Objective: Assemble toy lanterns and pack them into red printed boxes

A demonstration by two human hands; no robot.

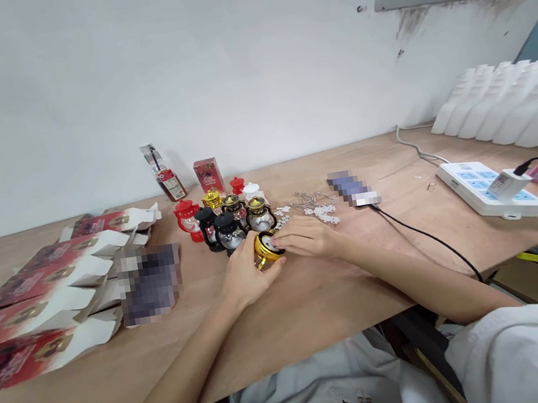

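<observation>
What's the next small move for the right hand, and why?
Probably a light press with the right hand's fingers on the gold piece's pale centre. The left hand grips the piece, its round face is turned up, and the right fingertips are already at that face, though exact contact is hard to tell.

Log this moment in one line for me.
Left hand: holding shiny gold lantern | Right hand: at its round end | Behind: upright black lanterns | Left side: open red printed cardboard boxes
</observation>
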